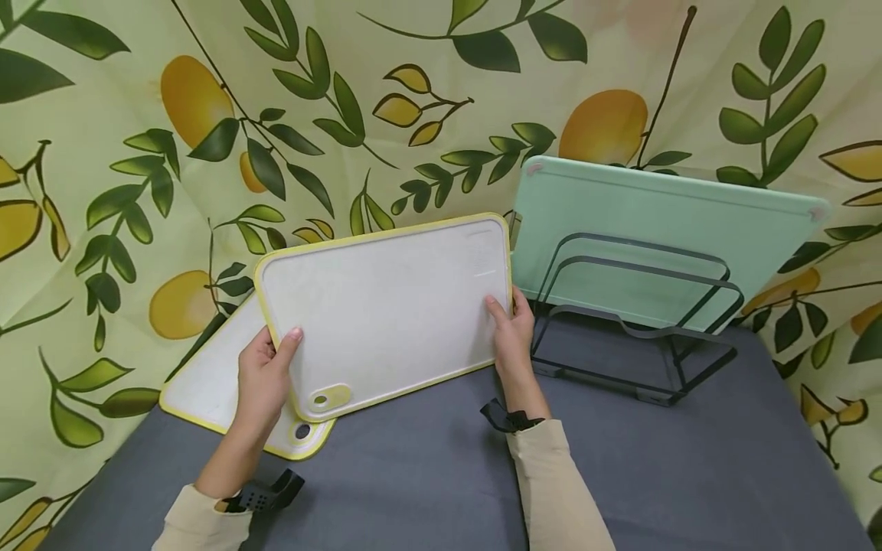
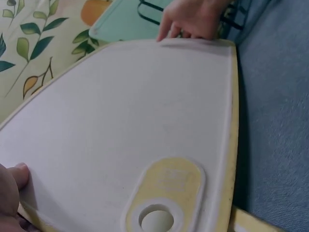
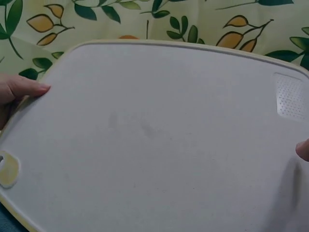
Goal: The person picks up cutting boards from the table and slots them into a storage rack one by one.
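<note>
A white cutting board [image 1: 393,306] with a yellow rim is held up, tilted, between both hands. My left hand [image 1: 267,375] grips its left edge, thumb on the white face and fingers behind. On the right edge, my right hand [image 1: 511,337] pinches the board the same way, its thumb near the small textured patch [image 3: 290,96]. The board's yellow hanging hole [image 2: 157,220] sits at its lower left corner. Behind it, partly covered, a second white cutting board [image 1: 213,375] with a yellow rim lies on the table at the left.
A dark metal rack [image 1: 634,333] with several upright loops stands on the grey-covered table [image 1: 413,474] at the right. A mint-green cutting board [image 1: 661,229] leans behind its loops. A leaf-and-fruit patterned cloth [image 1: 441,99] hangs along the back.
</note>
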Motion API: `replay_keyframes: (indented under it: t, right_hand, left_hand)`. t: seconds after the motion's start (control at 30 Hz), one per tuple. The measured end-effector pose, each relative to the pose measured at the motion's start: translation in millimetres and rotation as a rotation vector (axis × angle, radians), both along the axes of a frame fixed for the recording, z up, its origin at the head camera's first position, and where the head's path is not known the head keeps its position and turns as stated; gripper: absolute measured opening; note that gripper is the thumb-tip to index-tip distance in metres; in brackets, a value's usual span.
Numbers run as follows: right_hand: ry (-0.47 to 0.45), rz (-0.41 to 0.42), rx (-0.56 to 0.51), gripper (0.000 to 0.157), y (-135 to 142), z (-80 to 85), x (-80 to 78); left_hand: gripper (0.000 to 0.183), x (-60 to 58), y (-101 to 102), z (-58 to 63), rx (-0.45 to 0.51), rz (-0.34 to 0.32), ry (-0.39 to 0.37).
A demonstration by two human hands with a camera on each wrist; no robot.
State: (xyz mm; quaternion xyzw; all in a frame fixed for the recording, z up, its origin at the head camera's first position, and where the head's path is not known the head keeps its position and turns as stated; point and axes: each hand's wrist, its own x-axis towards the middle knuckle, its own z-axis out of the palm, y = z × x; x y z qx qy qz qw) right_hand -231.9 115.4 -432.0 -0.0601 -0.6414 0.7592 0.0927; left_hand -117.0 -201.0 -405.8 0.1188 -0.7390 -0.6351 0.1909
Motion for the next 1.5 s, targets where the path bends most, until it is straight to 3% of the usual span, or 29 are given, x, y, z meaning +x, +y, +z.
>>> replay_keyframes:
  t: [0.23,0.47,0.63,0.97,1.17,1.5]
  right_hand:
    - [-0.011,-0.002,0.011,0.062,0.1,2.9,-1.8]
    - [-0.018,-0.013,-0.002,0.064,3.2,3.3,-0.8]
    - [-0.019,-0.025,-0.044,0.064,6.5,3.1,0.1]
    - [-0.036,-0.047,-0.071,0.062,6.3,3.7,3.4]
    - [-0.025,-0.053,-0.058,0.062,3.9,6.9,4.6]
    - [-0.044,-0.025,-0.060,0.062,6.5,10.1,3.4]
  left_hand:
    - [0.024,-19.9,-1.5,-4.0,-0.018,-0.004,0.018]
    - [0.022,-41.8,6.8,-10.3,0.067,0.066,0.180]
    - [0.034,-57.9,10.1,-13.1,0.099,0.103,0.257]
    - [0.038,-79.2,6.4,-11.2,0.066,0.130,0.217]
    - [0.042,-91.7,2.4,-10.6,0.108,0.114,0.212]
    - [0.046,-97.5,2.5,-14.4,0.140,0.155,0.178]
